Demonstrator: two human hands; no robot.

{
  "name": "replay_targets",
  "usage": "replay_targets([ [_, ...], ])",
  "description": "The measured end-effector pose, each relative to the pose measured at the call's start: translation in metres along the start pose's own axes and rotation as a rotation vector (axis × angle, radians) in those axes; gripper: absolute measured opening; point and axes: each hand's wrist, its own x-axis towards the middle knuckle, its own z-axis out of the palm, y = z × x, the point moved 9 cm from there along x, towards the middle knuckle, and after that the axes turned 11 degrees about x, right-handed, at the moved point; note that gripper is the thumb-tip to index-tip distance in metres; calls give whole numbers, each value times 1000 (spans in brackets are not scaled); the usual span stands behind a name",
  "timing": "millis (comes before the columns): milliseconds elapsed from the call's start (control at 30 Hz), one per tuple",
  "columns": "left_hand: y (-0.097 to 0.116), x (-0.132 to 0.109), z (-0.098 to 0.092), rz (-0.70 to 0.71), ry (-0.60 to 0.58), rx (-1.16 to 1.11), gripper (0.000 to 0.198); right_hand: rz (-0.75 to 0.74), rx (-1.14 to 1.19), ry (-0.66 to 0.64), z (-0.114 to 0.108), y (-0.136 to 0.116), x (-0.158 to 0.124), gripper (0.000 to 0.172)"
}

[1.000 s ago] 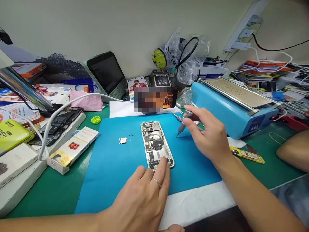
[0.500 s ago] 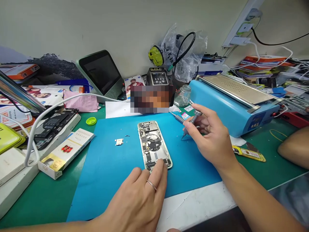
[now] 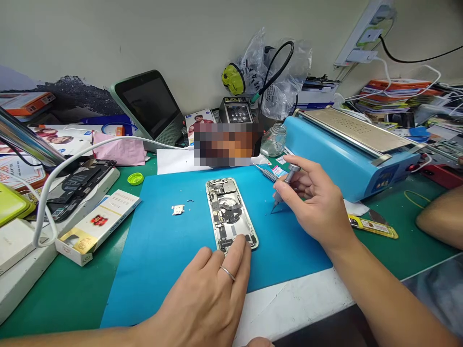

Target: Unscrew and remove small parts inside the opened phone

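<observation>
An opened phone housing (image 3: pixel 226 229) lies face up on the blue mat (image 3: pixel 152 270), its inner parts exposed and its camera end away from me. My left hand (image 3: pixel 210 294) rests flat with stretched fingers on the phone's near end, covering part of it. In my right hand (image 3: pixel 318 202) a grey precision screwdriver (image 3: pixel 278 196) is gripped between thumb and fingers. Its tip points down at the mat, to the right of the phone, near tiny specks. Left of the phone sit a small silvery metal part (image 3: pixel 178 210) and a tiny dark piece (image 3: pixel 190 200).
A second screwdriver (image 3: pixel 265 172) lies behind my right hand. A blue machine with a metal plate (image 3: pixel 325 154) stands at the right, a glass jar (image 3: pixel 275 140) beside it. Cigarette box (image 3: pixel 99 226), green cap (image 3: pixel 135 179) and white cable (image 3: pixel 58 176) are at left. Another person's arm (image 3: pixel 441 219) shows at right.
The view has shifted slightly. Both hands keep nearly the same places, the left on the phone and the right holding the screwdriver with its tip at the mat.
</observation>
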Motion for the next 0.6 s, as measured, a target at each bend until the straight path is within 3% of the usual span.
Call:
replay_targets([
  [433, -5, 0, -5, -36, 97, -26, 106, -4, 41, 94, -9, 2, 2, 49],
  [600, -14, 0, -25, -59, 250, -148, 90, -6, 82, 128, -12, 3, 2, 49],
])
